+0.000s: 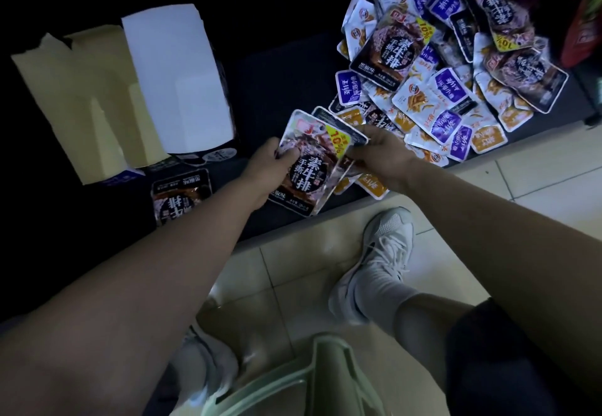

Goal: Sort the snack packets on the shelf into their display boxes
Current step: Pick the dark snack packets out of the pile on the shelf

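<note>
A heap of snack packets (456, 89) lies on the dark shelf (277, 83) at the right: large black ones, small purple ones and small orange ones. My left hand (270, 171) grips a large black packet (312, 168) by its left edge, just above the shelf's front edge. My right hand (381, 151) pinches a second black packet (342, 125) tucked behind the first. Two display boxes stand at the left, a white box (179, 76) and a cream box (88, 102), their flaps raised. Another black packet (180, 197) lies flat in front of the boxes.
Pale floor tiles (537, 171) run below the shelf edge. My white shoe (374, 259) and leg are under my arms. A pale green plastic stool (309, 379) sits at the bottom. Red packaging (583, 24) stands at the far right.
</note>
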`<action>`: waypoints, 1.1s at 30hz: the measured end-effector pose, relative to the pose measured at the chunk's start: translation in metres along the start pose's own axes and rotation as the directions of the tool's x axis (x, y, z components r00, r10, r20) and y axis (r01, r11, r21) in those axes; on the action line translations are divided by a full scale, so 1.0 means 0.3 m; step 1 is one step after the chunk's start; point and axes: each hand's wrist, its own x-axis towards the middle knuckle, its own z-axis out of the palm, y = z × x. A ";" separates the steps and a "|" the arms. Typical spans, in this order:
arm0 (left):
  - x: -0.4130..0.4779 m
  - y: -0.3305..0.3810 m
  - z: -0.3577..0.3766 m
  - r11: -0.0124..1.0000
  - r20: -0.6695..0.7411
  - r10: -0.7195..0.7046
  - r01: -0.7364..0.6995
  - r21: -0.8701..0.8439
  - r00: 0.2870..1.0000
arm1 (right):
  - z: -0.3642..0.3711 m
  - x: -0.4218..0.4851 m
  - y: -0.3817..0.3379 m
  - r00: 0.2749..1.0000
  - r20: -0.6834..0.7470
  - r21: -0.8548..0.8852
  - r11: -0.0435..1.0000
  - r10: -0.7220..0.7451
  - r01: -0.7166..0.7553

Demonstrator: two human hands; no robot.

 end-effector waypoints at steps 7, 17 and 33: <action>-0.117 -0.077 -0.088 0.984 -0.203 -0.065 0.029 -0.173 0.977 | 0.158 -0.088 -0.069 0.934 0.343 0.147 0.976 0.103 -0.161; -0.338 -0.292 -0.360 0.883 -0.359 -0.015 0.181 0.432 0.933 | 0.517 -0.123 -0.007 0.897 0.390 -0.372 0.927 0.209 -0.054; -0.355 -0.307 -0.426 0.504 -0.157 0.167 0.053 0.862 0.973 | 0.599 -0.086 -0.024 0.933 0.314 -0.650 0.677 -0.176 0.346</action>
